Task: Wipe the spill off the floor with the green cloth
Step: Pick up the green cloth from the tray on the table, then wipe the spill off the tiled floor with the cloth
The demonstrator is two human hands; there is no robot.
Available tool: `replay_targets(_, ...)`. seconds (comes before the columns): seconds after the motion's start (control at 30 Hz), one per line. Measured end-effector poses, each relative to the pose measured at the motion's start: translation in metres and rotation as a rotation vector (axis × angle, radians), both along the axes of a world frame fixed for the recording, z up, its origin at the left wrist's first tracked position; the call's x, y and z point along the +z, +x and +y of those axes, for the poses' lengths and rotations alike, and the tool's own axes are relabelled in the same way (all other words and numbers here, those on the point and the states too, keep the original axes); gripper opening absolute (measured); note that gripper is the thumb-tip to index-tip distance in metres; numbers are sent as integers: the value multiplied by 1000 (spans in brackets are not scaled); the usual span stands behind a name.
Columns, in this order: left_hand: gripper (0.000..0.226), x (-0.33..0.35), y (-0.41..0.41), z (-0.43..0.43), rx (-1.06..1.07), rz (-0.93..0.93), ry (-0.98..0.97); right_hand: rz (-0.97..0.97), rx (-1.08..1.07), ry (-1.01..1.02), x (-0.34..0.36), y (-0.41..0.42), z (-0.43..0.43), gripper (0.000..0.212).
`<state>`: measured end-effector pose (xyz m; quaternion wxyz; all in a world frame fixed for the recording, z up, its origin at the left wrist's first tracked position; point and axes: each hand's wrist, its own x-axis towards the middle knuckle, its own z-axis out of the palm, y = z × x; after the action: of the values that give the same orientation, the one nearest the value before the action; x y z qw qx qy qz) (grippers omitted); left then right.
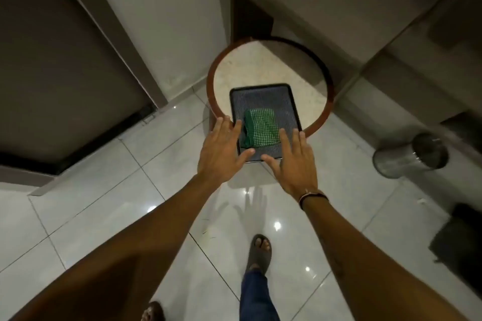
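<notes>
A folded green checked cloth (pixel 259 126) lies on a dark rectangular tray (pixel 263 98) that rests on a round table with a pale top and a brown rim (pixel 216 70). My left hand (pixel 221 150) hovers over the tray's left edge, fingers spread and holding nothing. My right hand (pixel 293 161) is spread over the tray's near right corner, one fingertip beside the cloth. The tiled floor (pixel 104 203) below is glossy with light reflections; I cannot make out a spill on it.
A metal bin (pixel 410 155) stands on the floor to the right. A dark object (pixel 461 237) sits at the right edge. A dark door (pixel 60 65) and white walls close off the left and back. My sandalled foot (pixel 259 249) is on the tiles below the table.
</notes>
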<state>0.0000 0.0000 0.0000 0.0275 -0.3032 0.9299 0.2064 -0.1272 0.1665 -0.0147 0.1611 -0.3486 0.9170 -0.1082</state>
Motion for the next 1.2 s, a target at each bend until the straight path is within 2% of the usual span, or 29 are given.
replay_targets(0.17,87,-123,-69,-3,71,-49,56,-47,-3,-29,-123,-75,-27,85)
replay_targets(0.33,73,-198,-116,-16,114,-48,-10,-102,69,-13,-199,-118,-62,74)
replay_targets(0.5,63,-225,-139,-23,157,-26,27,-30,66,-18,-223,-132,-85,67)
replay_targets(0.7,53,-200,-131,-22,264,202,250,-84,-57,-221,-196,-118,-82,70)
replay_targets(0.83,50,-160,-78,-11,355,369,367,-138,-164,-398,-160,-65,-56,75)
replay_targets(0.93,48,-135,-10,3,378,427,490,-145,-195,-442,-131,4,-25,71)
replay_targets(1.1,46,-118,135,20,413,397,595,-193,-119,-333,-105,148,17,57)
replay_targets(1.2,47,-124,230,33,414,300,667,-209,-105,-306,-110,235,38,55)
